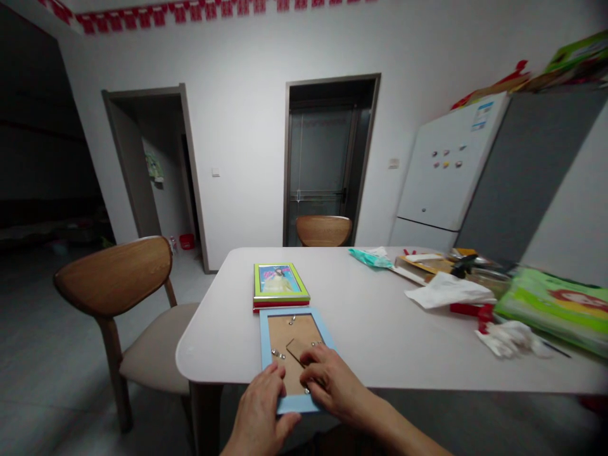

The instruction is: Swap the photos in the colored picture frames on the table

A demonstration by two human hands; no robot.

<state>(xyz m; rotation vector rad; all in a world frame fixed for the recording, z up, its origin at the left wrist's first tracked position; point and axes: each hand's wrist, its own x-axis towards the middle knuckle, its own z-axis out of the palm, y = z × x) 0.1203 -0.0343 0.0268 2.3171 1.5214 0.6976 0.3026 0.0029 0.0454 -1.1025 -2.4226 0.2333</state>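
Observation:
A light blue picture frame (266, 329) lies face down at the near edge of the white table (370, 316), its brown backing board with metal clips facing up. My left hand (260, 405) rests on the frame's lower left edge, fingers laid over it. On the backing board, by the stand flap, sits my right hand (332, 380) with its fingers bent and pressing down. Just behind lies a stack of frames (280, 286), the top one green with a picture facing up.
Wooden chairs stand at the left (118, 278) and at the far side (323, 229). The table's right part holds white papers (449, 292), a green packet (555, 307), crumpled tissue (508, 339) and a teal wrapper (370, 258). A fridge (451, 171) stands at the right.

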